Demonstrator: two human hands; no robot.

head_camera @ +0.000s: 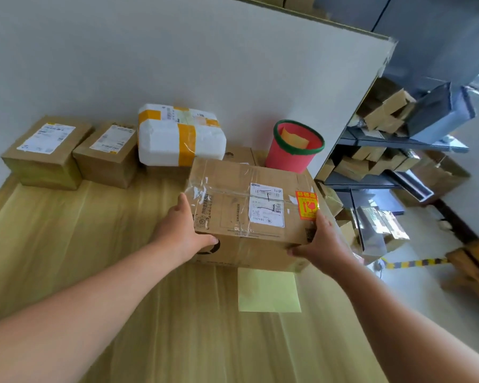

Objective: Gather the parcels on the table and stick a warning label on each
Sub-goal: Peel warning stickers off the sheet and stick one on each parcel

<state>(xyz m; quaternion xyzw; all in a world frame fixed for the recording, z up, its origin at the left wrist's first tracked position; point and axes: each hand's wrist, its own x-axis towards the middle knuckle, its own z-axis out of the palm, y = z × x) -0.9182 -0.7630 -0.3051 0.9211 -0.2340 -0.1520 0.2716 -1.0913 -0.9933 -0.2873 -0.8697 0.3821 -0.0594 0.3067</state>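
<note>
A large taped cardboard parcel [241,200] sits at the table's right side, a white shipping slip and an orange-red warning label [306,205] stuck on its top. My left hand [181,230] grips its near left corner, thumb on the front face. My right hand [320,241] grips its near right corner, just below the label. Along the wall stand two smaller brown parcels [46,152] [107,154] and a white foam parcel [179,136] bound with orange tape.
A pale yellow-green sheet [268,290] lies on the wooden table [94,230] in front of the big parcel. A pink bin with a green rim [295,147] stands behind it. Right of the table, metal shelves [385,145] hold many cardboard boxes.
</note>
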